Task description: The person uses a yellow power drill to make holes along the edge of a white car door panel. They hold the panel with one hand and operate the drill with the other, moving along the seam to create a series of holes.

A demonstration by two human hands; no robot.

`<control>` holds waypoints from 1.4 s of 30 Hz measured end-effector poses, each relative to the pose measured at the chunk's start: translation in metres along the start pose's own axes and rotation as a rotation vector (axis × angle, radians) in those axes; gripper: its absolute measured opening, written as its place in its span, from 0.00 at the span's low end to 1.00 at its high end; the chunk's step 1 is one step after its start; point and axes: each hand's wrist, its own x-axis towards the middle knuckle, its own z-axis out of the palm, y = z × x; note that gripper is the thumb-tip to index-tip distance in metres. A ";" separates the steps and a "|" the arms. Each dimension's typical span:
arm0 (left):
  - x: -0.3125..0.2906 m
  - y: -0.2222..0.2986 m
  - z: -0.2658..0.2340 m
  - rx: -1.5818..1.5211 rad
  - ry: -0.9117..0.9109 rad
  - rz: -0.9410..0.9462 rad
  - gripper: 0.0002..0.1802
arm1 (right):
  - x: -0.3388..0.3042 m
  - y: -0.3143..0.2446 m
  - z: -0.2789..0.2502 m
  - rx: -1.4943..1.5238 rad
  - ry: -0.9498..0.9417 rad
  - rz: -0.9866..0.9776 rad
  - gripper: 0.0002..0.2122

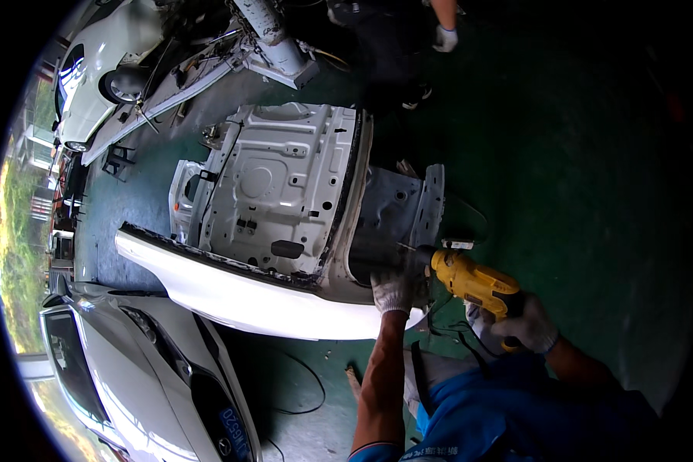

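My right hand (pixel 530 326), in a pale glove, is wrapped round the handle of a yellow and black power drill (pixel 473 282). The drill points left, and its thin bit (pixel 406 246) reaches over the grey metal end of a cut car rear body section (pixel 266 173). My left hand (pixel 393 293), gloved too, is closed on the near edge of that section, beside the drill's front end; its fingertips are partly hidden in shadow. The section has a bare inner floor with holes and a white outer panel (pixel 285 312) along its near side. Whether the bit touches metal, I cannot tell.
A white car (pixel 123 362) stands close at the lower left, another white car (pixel 104 58) at the upper left by a metal post (pixel 273 38). A co-worker's gloved hand (pixel 444 38) shows at the top. Dark cables (pixel 316 393) lie on the green floor.
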 end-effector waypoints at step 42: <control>-0.013 -0.014 0.054 -1.190 0.300 -0.357 0.18 | 0.087 -0.029 0.100 -0.475 -0.243 -0.076 0.27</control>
